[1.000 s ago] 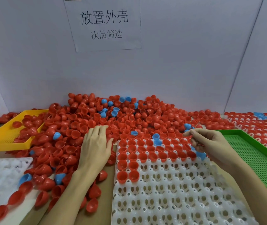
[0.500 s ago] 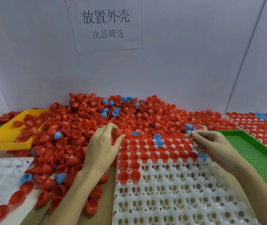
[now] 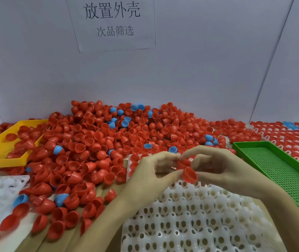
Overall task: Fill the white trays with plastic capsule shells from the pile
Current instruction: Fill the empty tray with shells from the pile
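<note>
Both hands meet above the far rows of the white tray (image 3: pixel 196 215): the left hand (image 3: pixel 150 176) and the right hand (image 3: pixel 223 171) each pinch at a small cluster of red shells, the nearest red shell (image 3: pixel 190 175) caught between their fingertips. These look like thin, light, glossy half-domes, stiff enough to keep their shape but likely slippery and prone to nesting together, so the rim is probably the surest place to grip. The pile (image 3: pixel 126 139) covers the tabletop behind the tray, red with a few blue shells (image 3: pixel 125 122) mixed in.
</note>
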The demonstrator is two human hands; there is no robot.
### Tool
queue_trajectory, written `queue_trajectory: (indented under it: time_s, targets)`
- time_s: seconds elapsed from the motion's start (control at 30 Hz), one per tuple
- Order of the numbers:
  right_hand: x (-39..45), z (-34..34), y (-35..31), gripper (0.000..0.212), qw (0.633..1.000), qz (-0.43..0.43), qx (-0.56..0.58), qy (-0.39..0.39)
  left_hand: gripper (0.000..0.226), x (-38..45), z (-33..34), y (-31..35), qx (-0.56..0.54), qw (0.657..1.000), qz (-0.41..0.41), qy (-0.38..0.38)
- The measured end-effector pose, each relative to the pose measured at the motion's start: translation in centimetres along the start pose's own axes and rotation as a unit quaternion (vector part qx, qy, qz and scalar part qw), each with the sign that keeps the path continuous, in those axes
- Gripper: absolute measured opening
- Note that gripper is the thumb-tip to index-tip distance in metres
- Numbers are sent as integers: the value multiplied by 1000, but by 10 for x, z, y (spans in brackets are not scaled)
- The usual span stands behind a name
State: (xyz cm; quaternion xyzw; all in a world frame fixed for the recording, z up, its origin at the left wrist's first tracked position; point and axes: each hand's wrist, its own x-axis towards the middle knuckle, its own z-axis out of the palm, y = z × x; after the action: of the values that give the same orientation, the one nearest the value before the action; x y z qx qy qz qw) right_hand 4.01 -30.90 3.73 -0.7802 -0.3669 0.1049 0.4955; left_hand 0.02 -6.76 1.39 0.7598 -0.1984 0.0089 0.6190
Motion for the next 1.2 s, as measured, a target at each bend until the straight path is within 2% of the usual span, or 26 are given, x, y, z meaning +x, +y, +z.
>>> queue_trajectory:
  time_s: [0.1,0.13,0.23,0.37,0.5,0.6,0.7,0.93,1.07,1.2]
  targets:
    - [4,8,0,13,998,-15,-6,57,24,-2,-1,3,-36,999,-24,-32]
    - [5,10,1,11,998,-16,-9,66,25,-2,0,3,-60,997,-40,-38]
    - [5,14,3,15,997,-9,-28,70,26,-3,4,3,-142,985,-88,-48]
    - [6,18,5,17,995,7,-57,87,40,0,3,-1,-117,990,-80,4]
    - [7,21,1,20,993,-3,-73,91,19,1,4,-1,-156,985,-60,32]
    - [7,24,-1,32,992,-20,-45,119,26,2,3,-5,-187,979,-77,37]
    - [8,25,-4,17,987,-16,-4,162,39,4,0,-4,-250,963,-100,23]
    - [7,32,-9,15,990,11,34,137,42,6,-2,-6,-221,971,-84,25]
    - [7,33,-13,15,989,28,63,130,56,7,-2,-8,-235,966,-98,38]
    - [8,36,-12,18,989,34,70,122,54,6,-4,-8,-175,980,-93,9]
